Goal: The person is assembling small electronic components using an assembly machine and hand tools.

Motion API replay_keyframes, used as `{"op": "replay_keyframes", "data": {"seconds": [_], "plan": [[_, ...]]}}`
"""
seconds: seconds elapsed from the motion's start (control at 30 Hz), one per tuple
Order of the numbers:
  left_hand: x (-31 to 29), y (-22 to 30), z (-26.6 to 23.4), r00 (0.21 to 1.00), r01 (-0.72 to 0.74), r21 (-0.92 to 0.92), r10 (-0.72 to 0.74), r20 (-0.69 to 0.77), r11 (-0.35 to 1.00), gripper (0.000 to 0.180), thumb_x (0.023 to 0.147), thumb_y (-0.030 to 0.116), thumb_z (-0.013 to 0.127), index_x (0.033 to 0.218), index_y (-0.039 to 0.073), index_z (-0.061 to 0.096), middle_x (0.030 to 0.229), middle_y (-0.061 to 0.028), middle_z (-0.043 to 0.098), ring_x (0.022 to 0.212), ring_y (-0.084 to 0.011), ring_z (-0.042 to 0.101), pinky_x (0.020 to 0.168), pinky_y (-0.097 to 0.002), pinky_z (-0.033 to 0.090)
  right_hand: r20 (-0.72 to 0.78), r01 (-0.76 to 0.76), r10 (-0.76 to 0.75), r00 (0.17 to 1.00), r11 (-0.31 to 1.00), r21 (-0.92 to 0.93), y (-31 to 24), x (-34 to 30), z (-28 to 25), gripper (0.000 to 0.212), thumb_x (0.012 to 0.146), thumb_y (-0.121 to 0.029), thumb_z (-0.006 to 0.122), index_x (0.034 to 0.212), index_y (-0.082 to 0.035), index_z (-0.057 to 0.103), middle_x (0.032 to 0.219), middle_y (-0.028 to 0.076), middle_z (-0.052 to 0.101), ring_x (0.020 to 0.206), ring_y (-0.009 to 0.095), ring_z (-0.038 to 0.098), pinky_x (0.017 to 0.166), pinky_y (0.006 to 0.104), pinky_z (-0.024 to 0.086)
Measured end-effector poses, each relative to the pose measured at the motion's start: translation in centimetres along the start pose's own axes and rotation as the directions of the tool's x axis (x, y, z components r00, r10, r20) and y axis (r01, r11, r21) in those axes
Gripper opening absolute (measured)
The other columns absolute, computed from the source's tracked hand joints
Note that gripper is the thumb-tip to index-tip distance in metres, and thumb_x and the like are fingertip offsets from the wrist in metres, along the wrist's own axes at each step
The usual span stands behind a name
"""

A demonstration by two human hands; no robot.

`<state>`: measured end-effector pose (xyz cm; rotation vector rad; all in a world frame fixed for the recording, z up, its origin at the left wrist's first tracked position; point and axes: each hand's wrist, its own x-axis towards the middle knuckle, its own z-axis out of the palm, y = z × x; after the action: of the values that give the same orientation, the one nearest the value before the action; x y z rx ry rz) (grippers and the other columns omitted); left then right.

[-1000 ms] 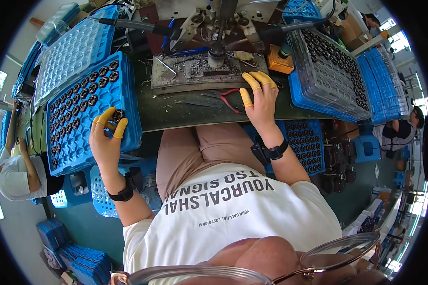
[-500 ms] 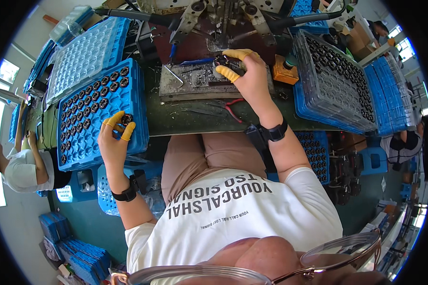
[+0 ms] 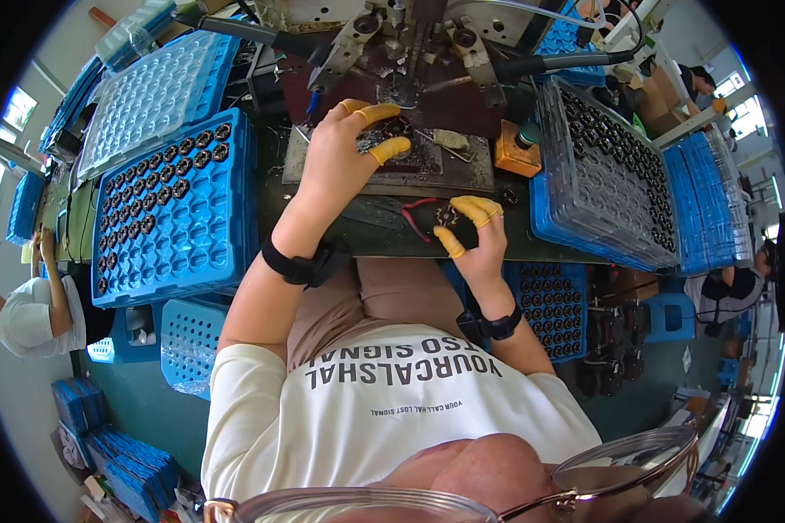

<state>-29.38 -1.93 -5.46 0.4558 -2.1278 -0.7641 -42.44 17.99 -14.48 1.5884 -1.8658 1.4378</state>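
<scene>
Right fingers (image 3: 474,209) around round part (image 3: 446,215), face-up

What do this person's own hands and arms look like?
Both the left hand and right hand wear yellow finger covers on the thumb and some fingers. Each wrist has a black strap with a dark boxy piece. Short white sleeves cover the upper arms.

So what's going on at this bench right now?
A person is working with both hands. The left hand has its yellow-capped fingers around a dark round part at the metal block; whether the part rests on it, I can't tell. The right hand holds a second dark part beside the red-handled pliers. To the left, a blue tray holds rows of similar parts.
</scene>
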Motion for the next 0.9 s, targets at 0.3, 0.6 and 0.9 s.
{"op": "replay_keyframes", "data": {"seconds": [0.3, 0.6, 0.9], "plan": [[1.6, -0.2, 0.2, 0.969, 0.104, -0.024, -0.096, 0.229, 0.994, 0.042, 0.078, 0.018, 0.081, 0.116, 0.004, 0.070, 0.106, -0.0116, 0.067, 0.094, -0.0224, 0.066, 0.081, -0.0308, 0.050, 0.045, 0.041, -0.039, 0.998, 0.999, -0.028, 0.1, 0.0, 0.6, 0.047, 0.068, -0.014, 0.086, 0.109, -0.006, 0.065, 0.103, 0.011, 0.062, 0.096, 0.032, 0.060, 0.083, 0.0400, 0.050], [-0.4, 0.2, 1.7, 0.996, -0.093, 0.278, 0.090, 0.021, 0.956, 0.035, 0.081, 0.016, 0.075, 0.113, 0.003, 0.065, 0.105, -0.0180, 0.061, 0.093, -0.0379, 0.062, 0.079, -0.0420, 0.051, -0.113, 0.013, -0.035, 0.993, 0.982, -0.190, 2.0, 4.1, -1.9, 0.045, 0.077, -0.015, 0.082, 0.115, -0.004, 0.061, 0.121, 0.015, 0.061, 0.123, 0.038, 0.052, 0.105, 0.0454, 0.040], [-4.9, 0.1, -3.9, 0.989, -0.148, 0.197, 0.148, 0.015, 0.969, 0.064, 0.080, 0.023, 0.078, 0.135, 0.002, 0.052, 0.123, -0.0201, 0.058, 0.109, -0.0371, 0.055, 0.095, -0.0434, 0.046, 0.012, 0.083, -0.092, 0.996, 0.825, -0.559, 7.7, 6.3, -3.3, 0.038, 0.093, -0.023, 0.067, 0.116, 0.005, 0.057, 0.126, 0.024, 0.060, 0.117, 0.042, 0.055, 0.102, 0.0456, 0.042]]}}
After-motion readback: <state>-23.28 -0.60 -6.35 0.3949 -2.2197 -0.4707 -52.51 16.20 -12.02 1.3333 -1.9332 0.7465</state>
